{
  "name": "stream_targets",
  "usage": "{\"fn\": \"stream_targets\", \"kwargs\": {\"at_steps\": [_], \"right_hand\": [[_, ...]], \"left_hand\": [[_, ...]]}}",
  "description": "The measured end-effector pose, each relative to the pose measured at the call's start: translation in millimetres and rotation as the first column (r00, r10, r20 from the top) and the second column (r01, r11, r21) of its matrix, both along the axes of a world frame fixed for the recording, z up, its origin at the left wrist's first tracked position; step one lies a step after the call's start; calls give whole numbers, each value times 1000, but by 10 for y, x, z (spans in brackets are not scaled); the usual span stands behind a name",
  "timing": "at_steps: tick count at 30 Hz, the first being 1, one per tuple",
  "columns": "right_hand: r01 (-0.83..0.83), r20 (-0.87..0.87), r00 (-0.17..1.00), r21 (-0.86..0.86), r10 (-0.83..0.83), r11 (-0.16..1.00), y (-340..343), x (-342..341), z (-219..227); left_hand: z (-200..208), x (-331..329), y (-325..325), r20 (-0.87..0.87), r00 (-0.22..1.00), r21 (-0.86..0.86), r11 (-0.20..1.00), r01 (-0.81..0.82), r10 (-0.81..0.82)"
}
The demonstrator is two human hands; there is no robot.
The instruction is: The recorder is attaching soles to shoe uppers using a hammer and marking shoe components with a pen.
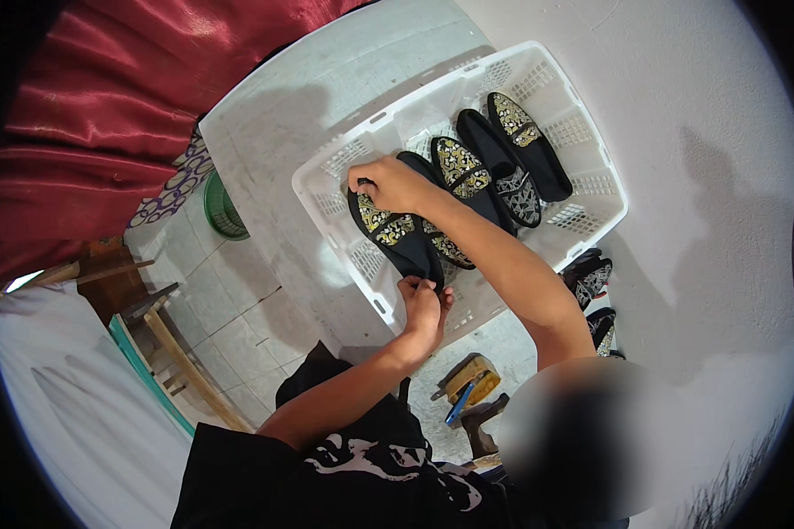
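Note:
Both my hands are on a black loafer (pixel 392 231) with a gold-patterned upper, at the left end of a white plastic crate (pixel 375 119). My right hand (pixel 390 183) grips its toe end, fingers curled over the tip. Lower down, my left hand (pixel 424 315) pinches the heel end near the crate's front rim. Beside this shoe lie more black loafers, toes and heels alternating: a gold-patterned one (pixel 460 166) in the middle, a silver-patterned one (pixel 518 197), and another gold-patterned one (pixel 513 122) at the far right. My right forearm covers part of the row.
The crate stands on a pale surface (pixel 265 115) against a white wall (pixel 679 97). More patterned shoes (pixel 593 282) sit right of the crate. A yellowish block-like item (pixel 472 377) with a blue object (pixel 460 404) is near me. Leftward are a green basket (pixel 224 210) and red curtain (pixel 106 106).

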State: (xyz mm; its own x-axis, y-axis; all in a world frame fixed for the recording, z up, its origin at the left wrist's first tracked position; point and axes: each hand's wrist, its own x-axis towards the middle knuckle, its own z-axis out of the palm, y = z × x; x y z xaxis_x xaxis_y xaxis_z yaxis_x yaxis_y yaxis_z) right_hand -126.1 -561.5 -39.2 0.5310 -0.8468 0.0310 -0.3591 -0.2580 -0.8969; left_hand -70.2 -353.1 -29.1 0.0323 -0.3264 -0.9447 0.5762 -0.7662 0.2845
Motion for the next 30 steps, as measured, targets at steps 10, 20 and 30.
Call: {"fn": "stream_targets", "kwargs": {"at_steps": [10,20,30], "right_hand": [[-48,-256,967,-253,-19,966,-3,-107,-396],[65,-272,956,-175,-112,982,32,56,-348],[329,-65,936,-180,-345,927,896,-553,717]], "left_hand": [[-69,-107,-30,36,999,0,999,38,-38],[-220,-24,-140,47,995,102,992,79,-85],[1052,657,-389,-269,943,40,976,212,-194]]}}
